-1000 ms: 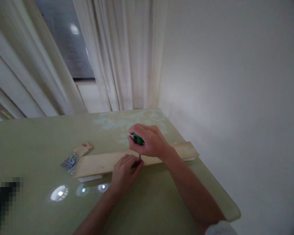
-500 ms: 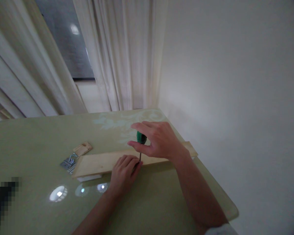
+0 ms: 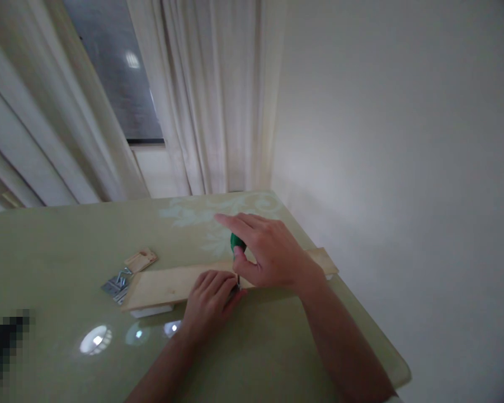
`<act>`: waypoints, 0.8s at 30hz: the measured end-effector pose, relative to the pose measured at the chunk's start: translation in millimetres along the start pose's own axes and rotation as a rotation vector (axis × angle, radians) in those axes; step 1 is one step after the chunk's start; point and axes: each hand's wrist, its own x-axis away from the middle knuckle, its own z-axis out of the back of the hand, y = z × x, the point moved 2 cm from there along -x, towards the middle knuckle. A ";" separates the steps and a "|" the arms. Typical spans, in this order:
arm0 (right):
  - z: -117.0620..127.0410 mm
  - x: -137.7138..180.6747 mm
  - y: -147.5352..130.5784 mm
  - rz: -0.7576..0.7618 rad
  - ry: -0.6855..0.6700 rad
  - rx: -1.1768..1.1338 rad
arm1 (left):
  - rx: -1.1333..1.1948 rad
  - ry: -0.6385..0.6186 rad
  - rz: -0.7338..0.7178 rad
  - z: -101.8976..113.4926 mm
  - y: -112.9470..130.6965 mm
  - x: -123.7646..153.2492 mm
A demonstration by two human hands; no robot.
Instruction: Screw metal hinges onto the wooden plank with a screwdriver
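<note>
A long pale wooden plank (image 3: 163, 285) lies across the green table (image 3: 67, 246) on white blocks. My right hand (image 3: 268, 252) is wrapped round a green-handled screwdriver (image 3: 236, 244) that stands upright with its tip on the plank's near edge; the forefinger sticks out. My left hand (image 3: 210, 302) rests on the plank with its fingers pinched at the screwdriver's tip, on something too small to make out.
Several metal brackets (image 3: 116, 284) and a small wooden piece (image 3: 141, 260) lie left of the plank. Curtains (image 3: 210, 95) and a window stand behind the table, a white wall to the right. The table's right edge (image 3: 361, 313) is close to my right arm.
My right hand has turned on the screwdriver handle: its fingers opened from a full wrap and the forefinger now points left. The left hand has stayed at the tip.
</note>
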 end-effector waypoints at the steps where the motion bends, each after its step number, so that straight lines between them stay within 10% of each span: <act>1: 0.2 0.6 0.8 0.032 -0.009 -0.068 | -0.015 -0.014 0.000 0.0 -1.9 0.4; 12: 12.9 14.2 -8.4 -0.091 -0.045 0.053 | -0.007 0.029 0.029 -15.2 -10.8 7.3; 24: 36.2 -38.0 -19.8 -0.026 -0.566 0.613 | 0.086 0.012 0.089 -10.0 -9.1 3.5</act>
